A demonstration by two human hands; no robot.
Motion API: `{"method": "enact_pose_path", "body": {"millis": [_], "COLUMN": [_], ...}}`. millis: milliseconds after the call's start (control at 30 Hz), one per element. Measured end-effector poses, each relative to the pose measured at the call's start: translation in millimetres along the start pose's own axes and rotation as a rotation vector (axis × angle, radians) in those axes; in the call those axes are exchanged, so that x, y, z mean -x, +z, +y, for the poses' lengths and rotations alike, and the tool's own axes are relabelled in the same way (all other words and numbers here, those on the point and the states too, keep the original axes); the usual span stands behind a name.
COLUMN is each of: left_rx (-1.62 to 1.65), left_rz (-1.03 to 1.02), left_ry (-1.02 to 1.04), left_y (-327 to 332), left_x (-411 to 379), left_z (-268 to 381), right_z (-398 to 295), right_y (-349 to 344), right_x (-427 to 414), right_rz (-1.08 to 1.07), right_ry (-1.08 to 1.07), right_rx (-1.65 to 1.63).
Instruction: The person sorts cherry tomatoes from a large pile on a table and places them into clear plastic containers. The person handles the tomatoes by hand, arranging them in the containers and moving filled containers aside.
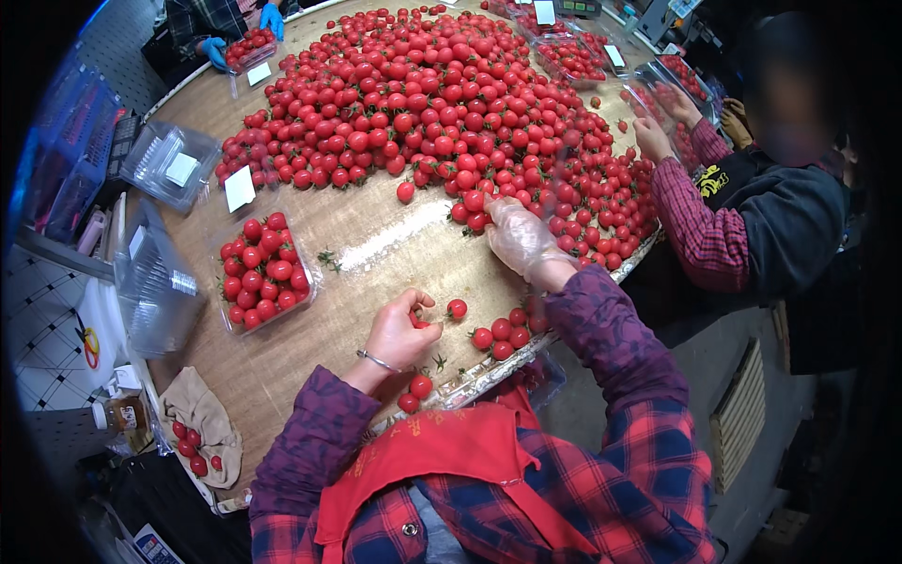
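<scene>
A large heap of cherry tomatoes (423,92) covers the far part of the wooden table (317,359). My right hand (521,236), in a clear plastic glove, reaches palm down to the heap's near edge, its fingertips at the tomatoes; whether it grips one is hidden. My left hand (402,331), bare with a bracelet, is curled around a cherry tomato (418,323), partly hidden by the fingers. Beside it lies a loose tomato (456,309). An open clear plastic punnet full of tomatoes (262,275) stands to the left. More tomatoes (502,329) lie along the near edge.
Stacked empty clear punnets (173,166) stand at the left, with more packaging (156,282) below. A beige cloth (201,423) holds several tomatoes at the lower left corner. A co-worker's hands (655,134) hold a punnet at the right; blue-gloved hands (272,21) hold another across the table.
</scene>
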State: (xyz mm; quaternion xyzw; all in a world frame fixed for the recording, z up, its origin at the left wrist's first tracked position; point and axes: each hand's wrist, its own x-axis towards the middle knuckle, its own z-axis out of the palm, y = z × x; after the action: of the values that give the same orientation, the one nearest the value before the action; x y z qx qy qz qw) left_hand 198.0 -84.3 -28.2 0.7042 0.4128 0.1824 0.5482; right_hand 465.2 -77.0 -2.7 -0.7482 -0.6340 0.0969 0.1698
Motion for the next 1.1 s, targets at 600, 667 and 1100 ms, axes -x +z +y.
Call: {"method": "enact_pose_path", "body": {"millis": [600,667,1100], "left_rx": [-0.288,-0.337,-0.508], "left_rz": [0.081,0.072,0.023], "left_ry": [0.181,0.225,0.236], "left_y": [-1,4,27], "left_x": [-3,-7,-18], "left_z": [8,12,11], "right_z": [-30,-23,-29], "right_y": [-8,0,5], "right_x": [35,36,34], "right_rz": [-0.030,-0.028,-0.103], "right_ry": [-0.251,-0.252,-0.257], "right_rx": [0.162,0.043,-0.220]}}
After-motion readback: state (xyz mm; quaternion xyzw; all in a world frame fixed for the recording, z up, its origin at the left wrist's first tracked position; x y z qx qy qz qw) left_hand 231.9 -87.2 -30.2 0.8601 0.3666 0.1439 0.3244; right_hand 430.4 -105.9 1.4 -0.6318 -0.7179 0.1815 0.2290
